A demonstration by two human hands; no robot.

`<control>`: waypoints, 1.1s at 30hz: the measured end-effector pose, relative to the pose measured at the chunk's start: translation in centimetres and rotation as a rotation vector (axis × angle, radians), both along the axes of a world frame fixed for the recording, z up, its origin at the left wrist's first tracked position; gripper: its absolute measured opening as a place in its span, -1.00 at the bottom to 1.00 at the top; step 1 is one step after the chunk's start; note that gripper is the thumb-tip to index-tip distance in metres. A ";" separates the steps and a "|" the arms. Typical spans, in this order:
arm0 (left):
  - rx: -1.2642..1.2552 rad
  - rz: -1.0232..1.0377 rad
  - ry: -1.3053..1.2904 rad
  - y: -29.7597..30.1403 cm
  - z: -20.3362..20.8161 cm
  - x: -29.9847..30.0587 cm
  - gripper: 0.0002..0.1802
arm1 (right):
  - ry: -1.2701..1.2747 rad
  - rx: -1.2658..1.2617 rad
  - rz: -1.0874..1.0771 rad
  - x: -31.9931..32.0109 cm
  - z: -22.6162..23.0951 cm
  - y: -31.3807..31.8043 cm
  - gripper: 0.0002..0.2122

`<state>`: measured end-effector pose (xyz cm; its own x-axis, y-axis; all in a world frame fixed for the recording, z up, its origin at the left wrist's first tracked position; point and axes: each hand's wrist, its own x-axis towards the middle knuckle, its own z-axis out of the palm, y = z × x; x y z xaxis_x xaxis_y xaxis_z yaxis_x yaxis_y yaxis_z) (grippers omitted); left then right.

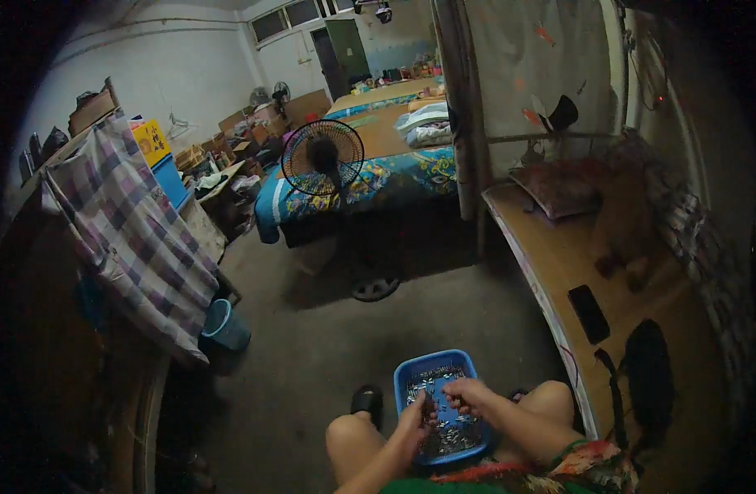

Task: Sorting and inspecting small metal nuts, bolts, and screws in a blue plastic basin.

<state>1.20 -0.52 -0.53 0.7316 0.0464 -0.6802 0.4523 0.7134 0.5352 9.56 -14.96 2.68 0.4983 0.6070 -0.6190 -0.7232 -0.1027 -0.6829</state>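
A blue plastic basin (434, 356) sits low in front of me, between my knees. Many small shiny metal pieces (453, 438) are scattered over its bottom, with a bare blue patch near the middle. My left hand (414, 421) is above the basin's left side, fingers curled and thumb up around something small and dark that I cannot make out. Just to its right, my right hand (472, 396) is over the middle of the basin. Its fingers are pinched together, and whatever they hold is too small to name. The two hands are close but apart.
A black phone (588, 314) and a dark bag (648, 375) lie on the wooden bed at right. Ahead, a standing fan (323, 156) is before a bed with a blue patterned cover (394, 183). A blue bin (226, 326) and checked cloth (139, 222) are at left.
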 end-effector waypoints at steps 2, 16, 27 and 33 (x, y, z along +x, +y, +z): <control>-0.010 0.017 0.010 -0.6 -0.2 -0.1 -0.54 | 0.023 0.028 0.015 0.1 -1.1 0.1 -0.87; 0.003 0.055 -0.018 -0.7 -2.9 -0.2 -0.72 | 0.001 -0.032 0.006 0.2 -3.4 1.2 -0.81; 0.015 0.095 -0.065 -1.2 -1.0 -0.6 -0.77 | -0.070 -0.059 -0.007 0.1 -3.1 1.2 -0.79; -0.039 0.103 -0.110 -1.3 -1.6 -0.7 -0.75 | -0.100 -0.076 0.040 -0.1 -3.2 1.1 -0.84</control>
<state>0.46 -1.82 -2.15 0.7944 0.0999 -0.5992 0.3161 0.7743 0.5482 9.51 -13.89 -0.52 0.5357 0.5810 -0.6128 -0.6465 -0.1846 -0.7402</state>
